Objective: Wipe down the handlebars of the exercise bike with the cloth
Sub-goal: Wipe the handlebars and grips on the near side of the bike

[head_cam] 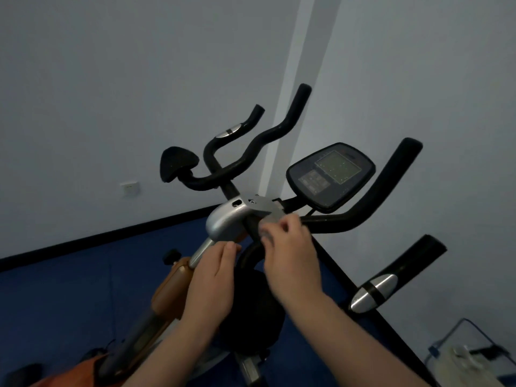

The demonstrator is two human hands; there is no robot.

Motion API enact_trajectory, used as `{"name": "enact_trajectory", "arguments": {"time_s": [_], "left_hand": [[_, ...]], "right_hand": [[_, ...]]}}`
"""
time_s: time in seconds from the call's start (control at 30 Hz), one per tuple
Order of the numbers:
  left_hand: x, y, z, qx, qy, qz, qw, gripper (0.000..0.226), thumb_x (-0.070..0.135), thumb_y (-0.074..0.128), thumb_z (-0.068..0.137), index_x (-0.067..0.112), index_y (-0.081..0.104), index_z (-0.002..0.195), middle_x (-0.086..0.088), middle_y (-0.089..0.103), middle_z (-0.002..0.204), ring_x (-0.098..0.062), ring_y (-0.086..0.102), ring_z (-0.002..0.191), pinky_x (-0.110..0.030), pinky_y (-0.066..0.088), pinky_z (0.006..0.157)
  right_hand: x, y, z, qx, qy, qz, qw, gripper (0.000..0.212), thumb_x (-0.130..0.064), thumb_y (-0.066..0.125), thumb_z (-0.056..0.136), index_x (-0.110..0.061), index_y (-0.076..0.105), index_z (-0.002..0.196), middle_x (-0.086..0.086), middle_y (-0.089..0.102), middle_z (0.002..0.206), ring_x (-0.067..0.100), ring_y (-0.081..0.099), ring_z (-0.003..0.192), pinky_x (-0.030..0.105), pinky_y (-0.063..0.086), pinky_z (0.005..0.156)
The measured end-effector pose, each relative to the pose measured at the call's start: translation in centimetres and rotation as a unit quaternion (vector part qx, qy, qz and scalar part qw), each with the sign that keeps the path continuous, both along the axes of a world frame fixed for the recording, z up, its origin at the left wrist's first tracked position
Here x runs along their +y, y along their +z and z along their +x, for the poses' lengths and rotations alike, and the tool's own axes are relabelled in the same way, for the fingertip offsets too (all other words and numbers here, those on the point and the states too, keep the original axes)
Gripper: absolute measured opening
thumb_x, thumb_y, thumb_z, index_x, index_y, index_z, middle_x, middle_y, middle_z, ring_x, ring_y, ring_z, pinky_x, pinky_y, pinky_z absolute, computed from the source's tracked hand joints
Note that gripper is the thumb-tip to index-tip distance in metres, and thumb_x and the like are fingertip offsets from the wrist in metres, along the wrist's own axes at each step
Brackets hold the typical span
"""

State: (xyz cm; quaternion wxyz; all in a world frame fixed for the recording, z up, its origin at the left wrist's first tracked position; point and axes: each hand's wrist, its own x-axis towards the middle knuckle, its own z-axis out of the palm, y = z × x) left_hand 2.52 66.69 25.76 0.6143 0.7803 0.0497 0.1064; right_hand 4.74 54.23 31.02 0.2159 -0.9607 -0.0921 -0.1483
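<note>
The right hand (290,255) pinches a small grey cloth (267,229) against the handlebars (343,219) at the central clamp to wipe, while the left hand (215,277), fingers straight and its grip released, steadies the silver stem (223,223).

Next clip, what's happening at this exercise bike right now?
A person stands over an exercise bike, both hands at the middle of the handlebars near the silver stem cover. The right hand pinches something small and grey, seemingly the cloth, against the bar by the clamp. The left hand rests with straight fingers beside the stem. The console sits just above. The outer grips show no hand on them, so wiping seems to be at the centre.
</note>
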Motion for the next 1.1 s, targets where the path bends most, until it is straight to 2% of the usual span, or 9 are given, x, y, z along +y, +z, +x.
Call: {"name": "enact_trajectory", "arguments": {"time_s": [0.1,0.2,0.3,0.4,0.53,0.7,0.87,0.97,1.1], "left_hand": [[-0.2,1.4,0.9,-0.020,-0.008,-0.003,1.000,0.017,0.029,0.046,0.096,0.031,0.062,0.096,0.013,0.063,0.093,0.002,0.059,0.088,-0.018,0.044,0.076],[-0.9,3.2,2.7,-0.044,-0.061,0.042,0.996,0.012,0.027,0.054,0.091,0.033,0.062,0.097,0.015,0.066,0.089,0.011,0.059,0.087,-0.004,0.042,0.069],[-3.1,4.7,5.1,-0.053,-0.136,0.090,0.985,0.013,0.026,0.056,0.090,0.032,0.062,0.100,0.015,0.065,0.094,0.004,0.060,0.089,-0.016,0.045,0.078],[-5.9,5.8,6.9,-0.073,-0.178,0.146,0.970,0.018,0.026,0.055,0.089,0.030,0.062,0.105,0.010,0.063,0.098,-0.007,0.058,0.095,-0.030,0.048,0.084],[-8.0,5.6,8.1,-0.087,-0.218,0.178,0.956,0.021,0.026,0.053,0.091,0.028,0.059,0.112,0.010,0.057,0.103,-0.011,0.050,0.104,-0.029,0.042,0.089],[-8.1,4.6,7.6,-0.116,-0.219,0.165,0.955,0.024,0.029,0.054,0.091,0.041,0.052,0.111,0.030,0.046,0.100,0.001,0.040,0.105,-0.018,0.030,0.083],[-8.1,4.7,7.5,-0.108,-0.224,0.151,0.957,0.025,0.030,0.054,0.090,0.040,0.053,0.113,0.028,0.049,0.105,0.002,0.040,0.108,-0.021,0.033,0.084],[-8.2,4.7,7.6,-0.111,-0.223,0.152,0.956,0.023,0.030,0.054,0.090,0.039,0.053,0.112,0.026,0.051,0.106,0.001,0.040,0.108,-0.021,0.032,0.085],[-8.2,4.9,7.6,-0.110,-0.226,0.146,0.957,0.021,0.033,0.052,0.090,0.042,0.052,0.109,0.028,0.050,0.103,0.004,0.039,0.105,-0.018,0.031,0.078]], "right_hand": [[-2.0,0.6,0.0,0.124,0.070,0.107,0.984,0.021,-0.027,0.057,0.091,-0.034,0.068,0.107,-0.008,0.052,0.106,0.011,0.055,0.101,0.027,0.046,0.087],[-6.0,3.0,1.8,0.019,-0.007,0.090,0.996,0.020,-0.029,0.058,0.091,-0.038,0.067,0.106,-0.013,0.052,0.099,0.004,0.052,0.090,0.021,0.040,0.074],[-9.5,4.4,3.7,-0.114,-0.169,0.050,0.978,0.021,-0.019,0.055,0.094,-0.026,0.067,0.109,-0.006,0.053,0.106,0.013,0.050,0.097,0.027,0.045,0.073],[-8.9,3.0,3.5,-0.108,-0.216,-0.026,0.970,0.023,-0.010,0.055,0.092,-0.023,0.067,0.106,-0.004,0.052,0.116,0.017,0.044,0.103,0.024,0.041,0.075],[-9.0,4.2,2.7,-0.046,-0.154,0.070,0.984,0.024,-0.009,0.056,0.091,-0.029,0.068,0.096,-0.012,0.050,0.104,0.011,0.055,0.095,0.009,0.041,0.070],[-13.6,13.0,5.4,-0.270,-0.196,0.048,0.942,0.030,-0.012,0.057,0.091,-0.027,0.065,0.116,-0.007,0.047,0.103,0.020,0.054,0.094,0.029,0.047,0.072],[-13.6,11.8,7.5,-0.185,-0.250,0.160,0.937,0.032,-0.016,0.050,0.097,-0.022,0.058,0.127,-0.008,0.046,0.103,0.022,0.060,0.089,0.042,0.055,0.077],[-13.1,9.5,6.0,-0.222,-0.295,0.201,0.907,0.035,-0.019,0.051,0.096,-0.027,0.055,0.130,-0.005,0.049,0.093,0.003,0.054,0.071,0.009,0.045,0.065],[-14.6,11.3,6.0,-0.196,-0.318,0.240,0.896,0.020,-0.020,0.051,0.095,-0.021,0.069,0.104,0.009,0.065,0.083,0.000,0.061,0.055,0.012,0.046,0.049]]}}
